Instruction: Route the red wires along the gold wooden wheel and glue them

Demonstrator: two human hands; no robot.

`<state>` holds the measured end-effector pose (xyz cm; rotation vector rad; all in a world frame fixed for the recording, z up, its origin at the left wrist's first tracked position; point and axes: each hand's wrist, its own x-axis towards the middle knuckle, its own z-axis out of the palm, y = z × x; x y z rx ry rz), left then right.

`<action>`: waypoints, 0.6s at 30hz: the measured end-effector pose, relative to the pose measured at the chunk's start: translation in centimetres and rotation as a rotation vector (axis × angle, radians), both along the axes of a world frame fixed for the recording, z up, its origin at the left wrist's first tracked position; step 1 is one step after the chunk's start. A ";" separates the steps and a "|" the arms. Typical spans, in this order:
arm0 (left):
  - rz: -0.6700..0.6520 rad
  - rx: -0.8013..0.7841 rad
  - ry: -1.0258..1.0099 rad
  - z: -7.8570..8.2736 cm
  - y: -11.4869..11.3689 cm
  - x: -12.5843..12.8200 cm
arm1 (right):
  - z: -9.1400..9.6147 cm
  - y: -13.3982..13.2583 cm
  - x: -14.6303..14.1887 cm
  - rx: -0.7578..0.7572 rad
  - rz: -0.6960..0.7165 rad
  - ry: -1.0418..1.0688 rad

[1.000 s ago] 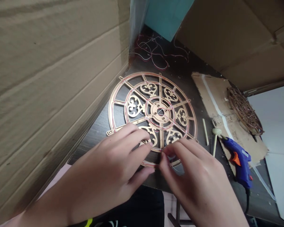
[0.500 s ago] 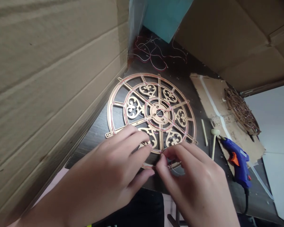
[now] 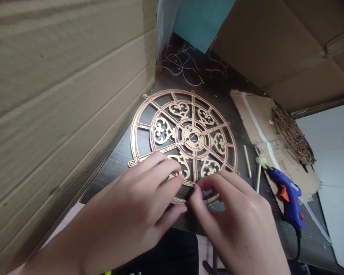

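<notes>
A round, spoked wooden frame with scroll cut-outs lies flat on the dark table. Thin red and white wires run along its rings and spokes. My left hand lies over the near left part of the frame, fingers curled onto it and thumb at the outer rim. Closed in a pinch at the near inner ring, my right hand has its thumb and index finger on a thin wire, mostly hidden behind the fingers. Both hands cover part of the near rim.
Cardboard walls stand at the left and back. Loose wires lie behind the frame. On the right are a blue glue gun, a small mallet, a short stick, and cardboard bearing a brown openwork disc.
The right hand has shifted very slightly at the ring, still pinching. The left hand stays in place, and the frame has barely moved in view.
</notes>
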<state>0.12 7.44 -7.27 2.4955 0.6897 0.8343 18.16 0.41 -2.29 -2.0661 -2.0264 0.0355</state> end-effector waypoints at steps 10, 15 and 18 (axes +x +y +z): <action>0.004 -0.018 0.015 0.0 0.0 0.0 | 0.1 0.3 -0.2 -0.005 0.024 -0.019; 0.011 -0.012 0.001 0.0 0.0 0.0 | 0.5 0.0 0.0 -0.036 -0.003 0.103; 0.004 -0.007 -0.001 0.0 0.1 0.2 | 1.2 0.2 0.8 -0.034 0.021 0.178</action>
